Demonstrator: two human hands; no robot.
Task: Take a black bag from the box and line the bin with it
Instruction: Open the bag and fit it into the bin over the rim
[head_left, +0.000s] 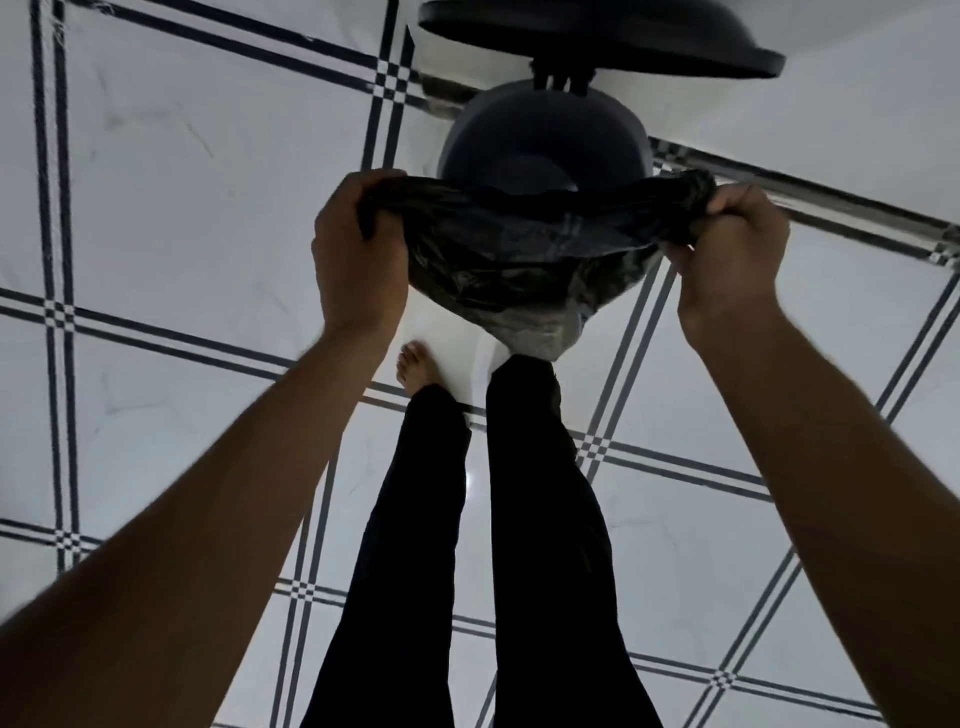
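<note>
Head view | left hand (358, 254) and right hand (727, 260) grip black bag (519, 260), stretched | apparently over open bin (545, 140)

Person w/ bare forearms, black trousers (540, 519), barefoot (413, 371).

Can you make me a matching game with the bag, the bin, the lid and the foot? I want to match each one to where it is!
Things:
1. black bag
2. bin
3. lid
4. bare foot

Places:
A. flipped up behind the bin
B. on the tiled floor, beside the trouser legs
C. stretched between the left hand and right hand
D. standing open just beyond the bag

Pairs: 1-C, 2-D, 3-A, 4-B
</note>
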